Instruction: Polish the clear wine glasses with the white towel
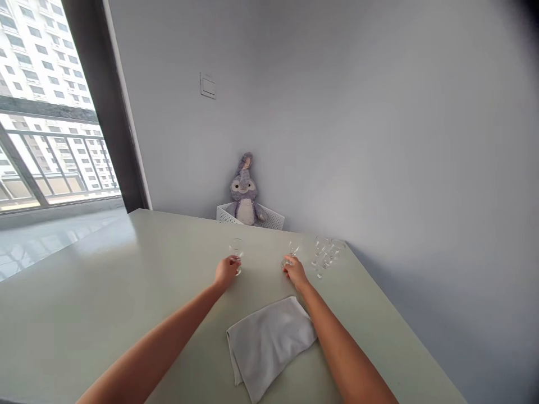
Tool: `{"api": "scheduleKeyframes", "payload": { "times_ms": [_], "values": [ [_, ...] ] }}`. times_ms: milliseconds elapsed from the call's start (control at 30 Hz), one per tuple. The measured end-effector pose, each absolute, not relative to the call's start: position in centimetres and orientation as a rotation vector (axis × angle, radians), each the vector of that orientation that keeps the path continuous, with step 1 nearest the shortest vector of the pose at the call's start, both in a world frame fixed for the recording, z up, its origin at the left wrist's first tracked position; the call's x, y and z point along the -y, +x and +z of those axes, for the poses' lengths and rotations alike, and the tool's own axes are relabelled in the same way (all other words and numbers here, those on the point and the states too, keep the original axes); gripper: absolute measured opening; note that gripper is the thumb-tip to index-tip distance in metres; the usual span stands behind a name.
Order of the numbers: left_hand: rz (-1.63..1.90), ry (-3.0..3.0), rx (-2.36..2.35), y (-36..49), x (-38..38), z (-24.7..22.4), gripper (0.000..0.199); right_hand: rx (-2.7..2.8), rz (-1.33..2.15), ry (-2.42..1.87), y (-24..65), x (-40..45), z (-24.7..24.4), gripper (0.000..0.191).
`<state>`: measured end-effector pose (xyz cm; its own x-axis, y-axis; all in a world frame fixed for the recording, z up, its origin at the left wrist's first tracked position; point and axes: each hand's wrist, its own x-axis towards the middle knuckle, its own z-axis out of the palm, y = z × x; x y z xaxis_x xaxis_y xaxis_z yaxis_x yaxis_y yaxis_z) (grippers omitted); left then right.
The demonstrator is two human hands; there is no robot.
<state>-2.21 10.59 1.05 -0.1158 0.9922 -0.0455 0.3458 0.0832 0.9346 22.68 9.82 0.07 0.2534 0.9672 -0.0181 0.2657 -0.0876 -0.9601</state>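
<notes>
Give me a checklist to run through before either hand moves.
1. Left hand at the left stemmed glass: ok.
2. Right hand at the right stemmed glass: ok.
3. Firm grip on both: cannot tell, fingers hide the contact.
4. Left stemmed glass apart from the clustered glasses: ok.
5. Clustered glasses not touching each other: cannot tell, they overlap in view.
6. Cloth smooth: not ok, it is creased.
</notes>
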Motion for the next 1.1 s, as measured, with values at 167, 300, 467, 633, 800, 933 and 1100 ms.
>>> {"api": "scheduleKeyframes", "payload": {
  "times_ms": [167, 300, 467, 633, 800, 933, 1100],
  "values": [
    [1.128, 1.234, -1.729, -8.2, -14.3, 2.4, 0.014, 1.355, 1.042, -1.462, 18.1, -7.9, -0.1, 0.038],
    [1.188, 1.148, -1.810, -11.3, -15.7, 3.7, 0.021, 1.452, 1.146, -1.400, 14.5, -6.3, 0.2, 0.037],
    [1.324, 1.051, -1.940, -10.9, -13.0, 3.6, 0.050, 1.486, 1.267, -1.279, 11.7, -4.4, 0.6, 0.037],
    [1.157, 1.202, -1.640, -5.7, -7.2, 1.2, 0.045, 1.353, 1.271, -1.220, 11.5, -3.1, 0.8, 0.024],
    [0.986, 1.251, -1.372, -1.7, -5.4, 0.8, 0.056, 0.933, 0.920, -1.334, 15.8, -2.1, 0.3, 0.022],
    [0.930, 1.264, -1.265, -0.7, -6.2, 1.1, 0.038, 0.590, 0.568, -1.427, 22.5, -1.8, 0.0, 0.026],
    [0.979, 1.251, -1.270, -2.2, -6.8, 1.1, 0.019, 0.498, 0.507, -1.484, 28.8, -2.7, -0.2, 0.050]
  ]
}}
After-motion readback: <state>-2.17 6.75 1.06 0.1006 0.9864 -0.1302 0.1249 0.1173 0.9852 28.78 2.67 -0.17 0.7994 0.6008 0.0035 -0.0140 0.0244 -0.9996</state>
